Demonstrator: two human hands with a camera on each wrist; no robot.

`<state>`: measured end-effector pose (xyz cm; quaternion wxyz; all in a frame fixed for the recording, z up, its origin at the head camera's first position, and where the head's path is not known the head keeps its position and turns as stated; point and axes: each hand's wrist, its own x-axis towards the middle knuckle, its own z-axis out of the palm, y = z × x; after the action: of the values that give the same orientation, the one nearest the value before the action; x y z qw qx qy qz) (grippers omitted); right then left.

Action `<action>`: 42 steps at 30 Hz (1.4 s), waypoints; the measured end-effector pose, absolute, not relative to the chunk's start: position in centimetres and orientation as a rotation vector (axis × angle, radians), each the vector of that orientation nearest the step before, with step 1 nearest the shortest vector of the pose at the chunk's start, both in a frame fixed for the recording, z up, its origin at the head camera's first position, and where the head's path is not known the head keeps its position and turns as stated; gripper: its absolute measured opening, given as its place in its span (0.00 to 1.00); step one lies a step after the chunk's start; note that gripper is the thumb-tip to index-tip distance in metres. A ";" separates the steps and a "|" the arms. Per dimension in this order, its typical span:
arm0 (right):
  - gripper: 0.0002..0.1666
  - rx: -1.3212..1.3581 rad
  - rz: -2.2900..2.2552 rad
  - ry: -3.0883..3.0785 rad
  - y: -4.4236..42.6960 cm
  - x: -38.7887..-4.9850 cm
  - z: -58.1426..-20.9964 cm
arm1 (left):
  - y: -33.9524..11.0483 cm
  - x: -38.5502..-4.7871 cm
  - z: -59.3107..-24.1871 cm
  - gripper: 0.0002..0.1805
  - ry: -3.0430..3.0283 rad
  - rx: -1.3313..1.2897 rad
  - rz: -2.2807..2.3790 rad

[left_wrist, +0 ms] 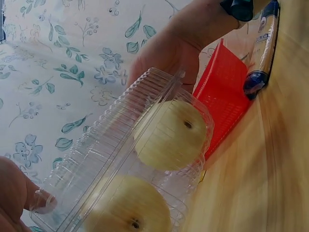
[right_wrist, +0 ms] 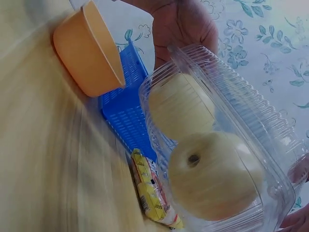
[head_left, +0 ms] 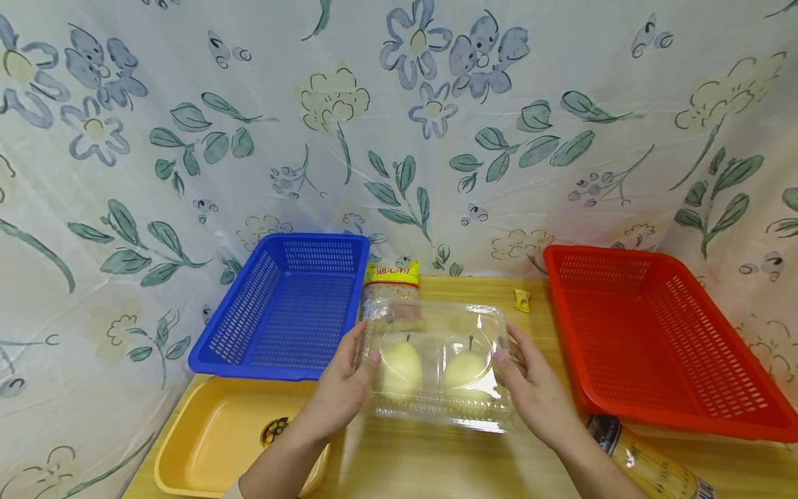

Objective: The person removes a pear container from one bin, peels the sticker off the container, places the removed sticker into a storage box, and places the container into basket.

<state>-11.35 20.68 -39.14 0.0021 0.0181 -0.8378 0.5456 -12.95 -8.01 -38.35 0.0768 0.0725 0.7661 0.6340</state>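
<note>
A clear plastic clamshell box with its lid down is held up over the table. Inside it sit two pale yellow pears, side by side with stems upward. My left hand grips the box's left end, thumb on top. On the opposite end, my right hand holds it the same way. From the left wrist view, the undersides of both pears show through the clear wall. In the right wrist view the box is tilted across the picture, with a hand at each end.
At the back left is a blue basket, with a yellow basin before it. A red basket stands right. Behind the box lies a bag of pasta; a small yellow packet and a dark-capped package lie rightward.
</note>
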 end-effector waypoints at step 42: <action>0.49 0.498 1.558 -2.829 5.4 -19.0 -35.3 | -26.6 -18.5 -35.2 0.39 2.497 0.019 1.648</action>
<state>-19.04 5.38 -35.30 -0.0631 0.1522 -0.8639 0.4760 -18.47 -26.57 -35.18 0.0747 0.0064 0.8323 0.5492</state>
